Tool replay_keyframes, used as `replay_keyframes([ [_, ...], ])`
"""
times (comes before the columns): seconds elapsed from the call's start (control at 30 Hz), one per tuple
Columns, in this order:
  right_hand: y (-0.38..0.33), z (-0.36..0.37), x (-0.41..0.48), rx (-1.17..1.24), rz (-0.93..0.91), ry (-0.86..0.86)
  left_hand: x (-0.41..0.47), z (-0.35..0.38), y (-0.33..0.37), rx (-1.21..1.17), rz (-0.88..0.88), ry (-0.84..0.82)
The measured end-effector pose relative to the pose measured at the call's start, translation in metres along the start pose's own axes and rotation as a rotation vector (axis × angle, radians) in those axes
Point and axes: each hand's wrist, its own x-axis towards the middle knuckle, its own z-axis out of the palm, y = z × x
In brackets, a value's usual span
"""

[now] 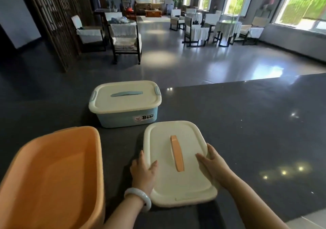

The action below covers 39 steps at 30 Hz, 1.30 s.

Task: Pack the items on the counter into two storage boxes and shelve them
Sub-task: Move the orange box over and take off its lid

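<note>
Both hands are on the cream lid point(178, 161), right in the middle of the dark table point(255, 131). The left hand point(143, 171) takes the lid's left edge: thumb flat on top, fingers point(141, 155) wrapped along the rim. The right hand point(211, 165) mirrors it on the right edge, thumb pressing on the top face and fingers point(210, 149) curled round the rim, so both sets of fingers are gripping the lid. The orange handle point(177, 152) runs down the lid's centre, lying flat between the two hands. Whether the lid sits on the table or is just off it, I cannot tell.

To the left, close in, stands the orange box point(53, 175), open at the top, its smooth inner floor in full view. It is near the lid but apart from it, with a strip of table between them. A pale bracelet point(139, 198) circles the left wrist.

Further back on the table sits the blue box point(127, 117), its own cream lid on, a blue handle lying across the top and a "Bear" label on the near side. Its near right corner is just beside the far edge of the held lid.

Beyond the table, a shiny floor, white-covered chairs point(123, 34) and bright windows point(303, 2)
</note>
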Motion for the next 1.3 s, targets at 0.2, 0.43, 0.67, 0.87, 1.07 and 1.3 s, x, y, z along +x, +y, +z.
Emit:
replay_keyframes([
  [0.2,0.032,0.026,0.019,-0.394,-0.069,0.03,0.005,0.022,-0.026,0.204,0.015,0.17],
  [0.43,0.049,0.043,0.019,-0.606,-0.155,0.117,0.008,0.031,-0.038,0.577,0.131,0.284],
  [0.67,0.049,0.044,0.019,-0.705,-0.216,0.123,0.019,0.033,-0.052,0.647,0.266,0.162],
  [0.87,0.047,0.045,0.019,-0.754,-0.209,0.129,0.021,0.033,-0.053,0.663,0.255,0.176],
  [1.07,0.036,0.042,0.016,-0.806,-0.154,0.061,0.017,0.023,-0.034,0.762,0.208,0.042],
  [1.3,-0.031,0.061,0.007,-0.871,-0.33,0.043,-0.007,-0.025,0.009,0.884,0.391,0.095],
])
